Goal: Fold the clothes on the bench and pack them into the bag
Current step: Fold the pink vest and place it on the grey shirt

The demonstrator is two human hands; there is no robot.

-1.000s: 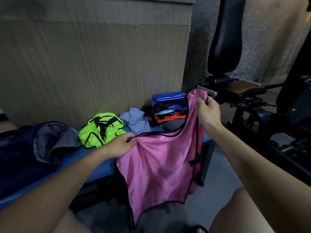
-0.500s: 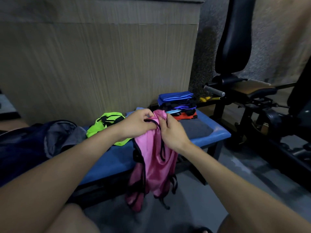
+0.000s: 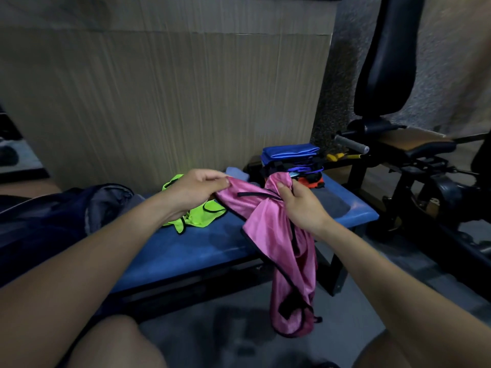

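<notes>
Two bare forearms reach forward from the bottom of the view, over the person's knees, toward a low blue padded bench. Both hands hold one pink sleeveless vest with black edging. The left hand has its grip pinched on one upper corner of the fabric, thumb against fingers, and the right hand has its grip curled round the bunched top of the other side, near a black strap. Between them the cloth is stretched in a short band, while the rest hangs twisted off the front edge of the bench toward the grey floor; it looks as if the hands hold the shoulders apart to straighten the vest before folding it, so this piece is not yet folded or packed. Just behind the left hand a neon green vest lies crumpled on the bench, seemingly waiting its turn. To the left, a dark navy bag with a grey lining slumps on the bench, mouth gaping, likely ready to receive clothes. Farther back on the right end stands a neat stack of folded clothes, blue on top, orange lower down, beside a small loose grey-blue garment. Beyond rise a wood-grain wall panel and black gym equipment.
</notes>
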